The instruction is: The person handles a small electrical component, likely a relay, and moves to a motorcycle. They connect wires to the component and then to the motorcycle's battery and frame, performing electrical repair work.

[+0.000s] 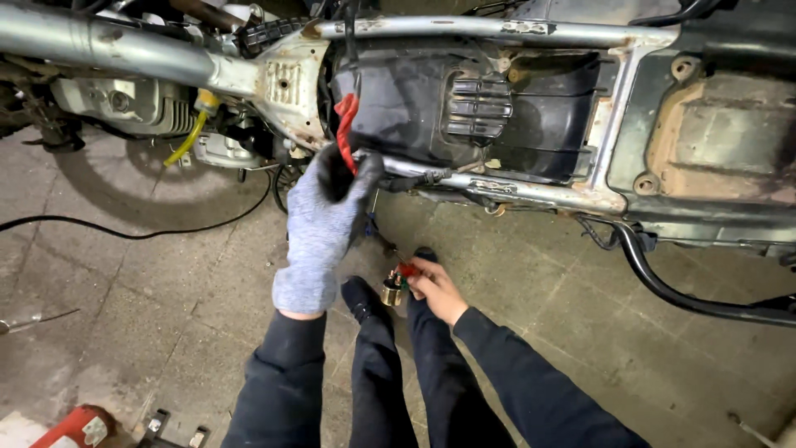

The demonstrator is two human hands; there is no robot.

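I stand on a stained concrete floor (166, 290) beside a stripped motorcycle frame (497, 33). My gloved left hand (323, 224) grips a red cable (347, 124); my bare right hand (435, 286) pinches a small brass part (391, 290). A black cable (124, 232) trails across the floor.

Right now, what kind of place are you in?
Probably a motorcycle repair garage: a stripped motorcycle frame with its seat off, a stained concrete floor, and a gloved left hand on a red cable.

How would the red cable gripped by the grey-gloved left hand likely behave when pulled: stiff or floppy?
Probably floppy: the red cable curves loosely from the motorcycle's silver tubular frame into the gloved left hand. Likely light, since it hangs in a thin strand. Its far end looks tethered, so it may resist pulling.
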